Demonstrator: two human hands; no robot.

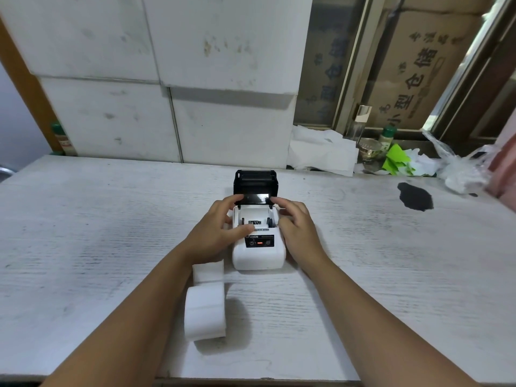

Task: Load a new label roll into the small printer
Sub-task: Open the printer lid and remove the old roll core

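Observation:
The small white printer (258, 254) sits mid-table with its black lid (255, 182) swung up and back, so the paper bay shows. My left hand (220, 230) holds the printer's left side, thumb across the front lip of the bay and fingers up by the lid hinge. On the right side my right hand (297, 224) grips the body, fingertips at the other hinge. A white label roll (205, 312) stands on the table near my left forearm. A second white roll (208, 272) lies just behind it, partly hidden by my wrist.
White foam boxes (167, 79) stack along the back wall. At the back right lie crumpled paper (321, 149), green scraps (396, 160), a glass jar (370, 149) and a plastic bag (458, 166). A dark stain (416, 196) marks the white wooden table (83, 219).

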